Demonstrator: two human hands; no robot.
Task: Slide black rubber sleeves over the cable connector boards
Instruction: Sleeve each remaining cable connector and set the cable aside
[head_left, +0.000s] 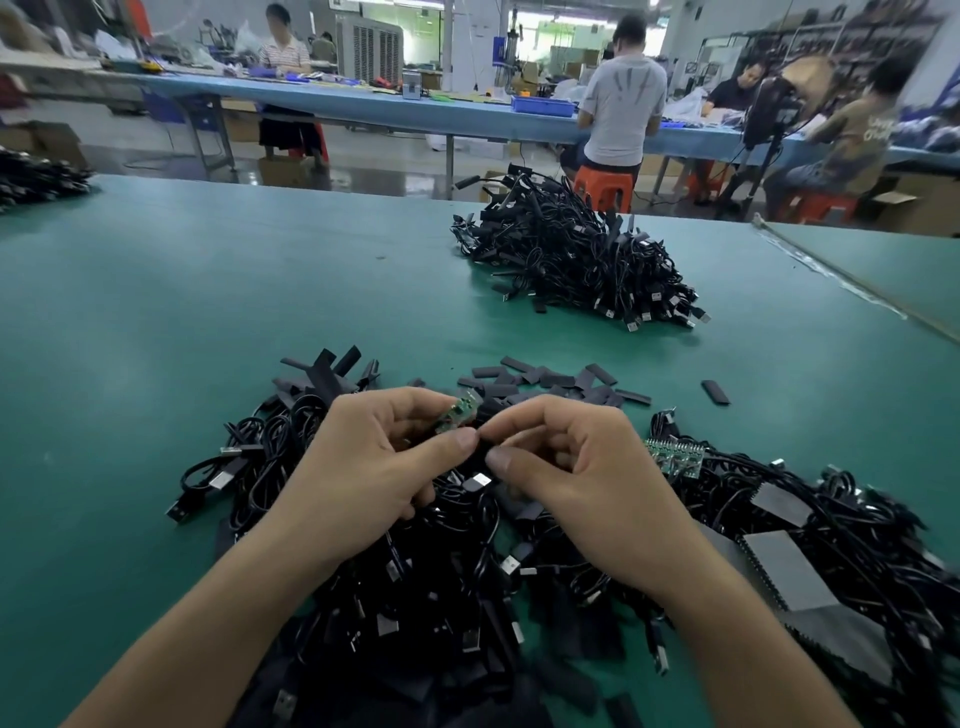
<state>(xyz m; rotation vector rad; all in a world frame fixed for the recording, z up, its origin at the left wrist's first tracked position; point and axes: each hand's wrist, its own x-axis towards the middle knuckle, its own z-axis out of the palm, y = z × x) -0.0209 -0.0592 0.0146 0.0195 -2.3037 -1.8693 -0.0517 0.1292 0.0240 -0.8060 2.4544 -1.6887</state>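
The sleeve (483, 451), as far as the blur shows, is being pinched by the right hand (582, 467) just beside the bare board (457, 413) that the left hand (374, 467) is gripping, while the far pile (571, 260) is looking finished and many near cables (441, 545) are waiting.

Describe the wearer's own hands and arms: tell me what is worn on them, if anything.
The left hand and right hand are bare: no gloves, and no rings show. The left forearm and right forearm are bare too, down to the picture's lower edge; no sleeve, watch, bracelet or wrist strap is in view.
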